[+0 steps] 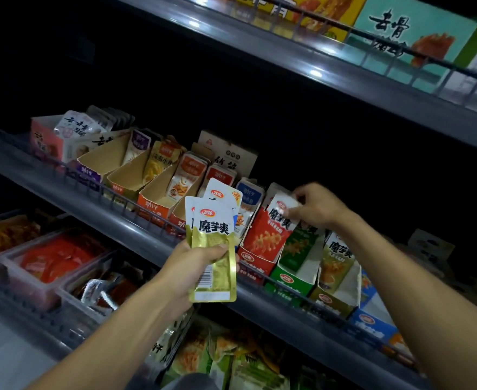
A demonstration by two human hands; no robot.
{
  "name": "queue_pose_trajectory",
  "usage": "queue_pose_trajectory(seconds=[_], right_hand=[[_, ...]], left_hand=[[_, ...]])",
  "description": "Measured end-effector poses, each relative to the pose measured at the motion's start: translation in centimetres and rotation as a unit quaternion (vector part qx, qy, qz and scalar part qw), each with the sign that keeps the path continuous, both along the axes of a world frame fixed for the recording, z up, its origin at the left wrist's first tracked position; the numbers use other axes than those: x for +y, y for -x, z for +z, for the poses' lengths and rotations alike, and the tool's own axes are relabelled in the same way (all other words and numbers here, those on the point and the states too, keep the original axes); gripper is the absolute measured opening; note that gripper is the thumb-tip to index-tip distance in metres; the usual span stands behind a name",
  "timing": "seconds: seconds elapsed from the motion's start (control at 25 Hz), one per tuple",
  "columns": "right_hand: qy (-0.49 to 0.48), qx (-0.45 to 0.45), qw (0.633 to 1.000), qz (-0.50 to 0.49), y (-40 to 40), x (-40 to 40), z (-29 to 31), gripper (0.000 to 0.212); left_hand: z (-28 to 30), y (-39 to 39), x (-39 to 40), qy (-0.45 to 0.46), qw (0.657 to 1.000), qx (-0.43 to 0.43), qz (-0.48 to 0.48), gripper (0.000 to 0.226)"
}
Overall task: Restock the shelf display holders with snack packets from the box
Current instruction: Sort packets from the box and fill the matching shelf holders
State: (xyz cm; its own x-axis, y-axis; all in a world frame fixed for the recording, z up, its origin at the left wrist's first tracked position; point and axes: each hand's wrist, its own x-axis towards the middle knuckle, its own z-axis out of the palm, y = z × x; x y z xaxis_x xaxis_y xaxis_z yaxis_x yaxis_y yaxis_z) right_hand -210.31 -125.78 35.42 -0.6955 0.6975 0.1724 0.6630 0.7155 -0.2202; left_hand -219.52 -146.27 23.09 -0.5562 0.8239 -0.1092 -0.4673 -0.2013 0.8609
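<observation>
Fingers of left hand [195,266] curl round a fan of gold snack packets [213,243], thumb across the front; at least 3 packets show, fanned upward w/ white tops, exact count hard to tell. Fingers of right hand [316,208] pinch 1 red packet [281,215] by its white top edge, its lower part down inside the red holder [255,254]. That packet sits upright, slightly tilted, just below the fingertips.

Middle shelf [136,220] carries a row of cardboard holders behind a wire rail. Right group: red holder, green holder [290,277], gold holder [333,294], blue holder [372,325], side by side, touching. Left group: approx. 5 angled holders w/ purple, yellow, orange, red and blue packets, several only part full. Pink box [48,139] at far left.

Left hand's stack is in front of the shelf edge, near the red holder, apart from right hand. Lower shelf has clear trays [34,277] of red packs.
</observation>
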Motion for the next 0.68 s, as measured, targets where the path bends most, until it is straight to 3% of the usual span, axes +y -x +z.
queue_pose_trajectory(seconds=[0.04,0.12,0.28,0.68], right_hand=[[0.000,-0.017,1.000,0.000,0.3,0.2,-0.6,0.016],[-0.034,-0.010,0.999,-0.011,0.6,0.6,-1.4,0.017],[-0.116,0.040,0.991,-0.052,0.9,0.7,-1.5,0.036],[-0.156,0.040,0.986,-0.033,0.9,1.6,-3.0,0.019]], left_hand=[[0.0,0.1,0.0,0.000,1.000,0.002,-0.002,0.019],[-0.1,0.2,0.0,0.000,1.000,0.006,-0.007,0.020],[-0.4,0.4,0.1,0.007,1.000,0.013,-0.021,0.018],[-0.9,0.1,0.1,0.027,0.999,0.010,-0.044,0.024]])
